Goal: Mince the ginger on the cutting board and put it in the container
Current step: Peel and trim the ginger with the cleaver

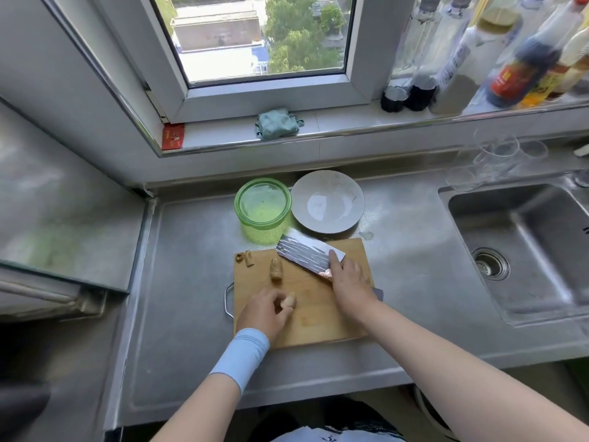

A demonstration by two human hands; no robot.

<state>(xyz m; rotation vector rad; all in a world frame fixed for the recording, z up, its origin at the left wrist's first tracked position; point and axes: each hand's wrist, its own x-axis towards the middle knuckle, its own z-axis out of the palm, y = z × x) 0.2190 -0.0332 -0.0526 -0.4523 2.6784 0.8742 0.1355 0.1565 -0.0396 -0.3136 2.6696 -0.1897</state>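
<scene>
In the head view, at frame centre, a ginger piece is held on the cutting board by the curled fingers of the left hand. A second piece lies just above. The cleaver is gripped by the right hand (forefinger laid on the blade). The ginger is judged light, firm and apt to roll, so its sides should be pinched. The green container stands above the board.

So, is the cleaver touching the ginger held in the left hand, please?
No, the cleaver in the right hand sits clear of the ginger piece the left hand holds.
</scene>
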